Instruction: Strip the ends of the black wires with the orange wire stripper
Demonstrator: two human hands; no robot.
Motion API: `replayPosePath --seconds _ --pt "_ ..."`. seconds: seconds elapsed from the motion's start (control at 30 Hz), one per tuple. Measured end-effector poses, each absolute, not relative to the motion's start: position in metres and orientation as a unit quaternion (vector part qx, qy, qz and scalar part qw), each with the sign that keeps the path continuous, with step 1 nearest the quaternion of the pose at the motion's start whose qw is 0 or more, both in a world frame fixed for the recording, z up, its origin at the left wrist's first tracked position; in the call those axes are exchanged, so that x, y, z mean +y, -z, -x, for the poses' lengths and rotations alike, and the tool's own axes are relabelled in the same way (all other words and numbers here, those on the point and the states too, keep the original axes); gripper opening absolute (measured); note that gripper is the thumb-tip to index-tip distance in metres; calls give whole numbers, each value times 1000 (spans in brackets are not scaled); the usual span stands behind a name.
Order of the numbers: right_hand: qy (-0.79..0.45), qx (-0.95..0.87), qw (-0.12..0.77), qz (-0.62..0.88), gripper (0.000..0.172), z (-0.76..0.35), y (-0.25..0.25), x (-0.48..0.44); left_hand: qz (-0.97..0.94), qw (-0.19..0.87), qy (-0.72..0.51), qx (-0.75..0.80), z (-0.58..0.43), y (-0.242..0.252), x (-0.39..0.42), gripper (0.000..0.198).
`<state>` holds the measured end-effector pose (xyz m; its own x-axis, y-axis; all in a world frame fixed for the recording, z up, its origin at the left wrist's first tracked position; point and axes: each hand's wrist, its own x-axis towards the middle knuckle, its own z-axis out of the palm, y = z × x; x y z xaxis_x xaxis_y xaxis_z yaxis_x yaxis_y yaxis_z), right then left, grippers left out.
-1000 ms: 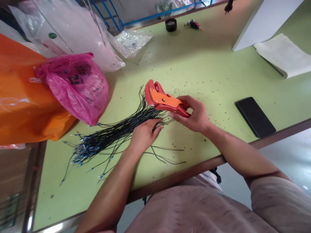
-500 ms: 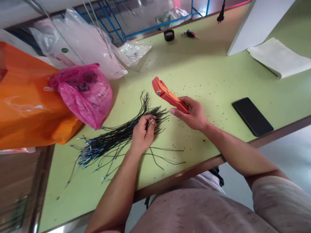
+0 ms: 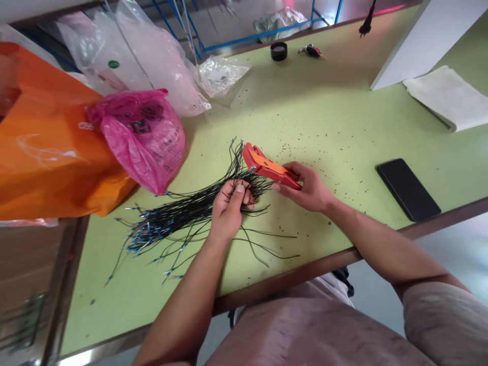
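Observation:
A bundle of thin black wires [image 3: 179,213] with blue-tipped ends lies on the green table [image 3: 324,117]. My left hand [image 3: 231,206] rests at the bundle's right end, fingers pinched on a wire from it. To its right, my right hand [image 3: 307,187] grips the handles of an orange wire stripper [image 3: 267,165], whose head points left and lies just above the wire ends. Several loose wires [image 3: 267,244] lie nearer the table's front edge.
A pink plastic bag [image 3: 143,134] and an orange bag [image 3: 49,142] sit at the left, clear bags [image 3: 152,56] behind them. A black phone [image 3: 407,189] lies at the right, folded white paper [image 3: 448,96] behind it. A black cap [image 3: 278,51] and keys [image 3: 312,50] lie far back. Small wire scraps dot the table.
My left hand went from flat on the bundle to lifted and pinching a wire. The stripper swung up, then came down toward the wire ends. The camera view shifted slightly.

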<state>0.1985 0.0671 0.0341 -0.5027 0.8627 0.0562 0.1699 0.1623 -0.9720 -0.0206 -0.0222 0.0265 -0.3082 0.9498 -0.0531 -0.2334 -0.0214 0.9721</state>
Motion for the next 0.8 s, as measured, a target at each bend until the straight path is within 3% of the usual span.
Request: replayPosePath --seconds 0.3,0.57,0.8 --pt "-510 -724 316 340 55 -199 -29 64 -438 376 -591 564 21 -37 -35 47" --pt "-303 -834 379 262 43 -198 -25 59 -413 435 -608 521 19 -30 -38 38" --pt "-174 -875 408 194 44 -193 -24 54 -334 444 -673 488 21 -24 -38 48"
